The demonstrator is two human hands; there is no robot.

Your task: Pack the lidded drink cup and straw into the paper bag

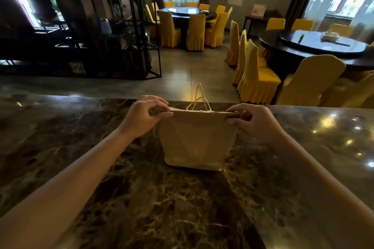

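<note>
The left hand (141,116) is pinching the left top corner of the bag (197,139), which is standing upright mid-counter (60,137), its top pressed flat and its handles (199,100) sticking up. The right hand (257,120) is pinching the right corner.

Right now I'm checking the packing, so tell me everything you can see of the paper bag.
The paper bag is plain tan paper with twisted cord handles standing above its top edge. It stands upright on the dark marble counter, near the far edge. Its mouth is pressed nearly shut, so nothing inside shows. The left hand pinches the top left corner, the right hand the top right.
</note>
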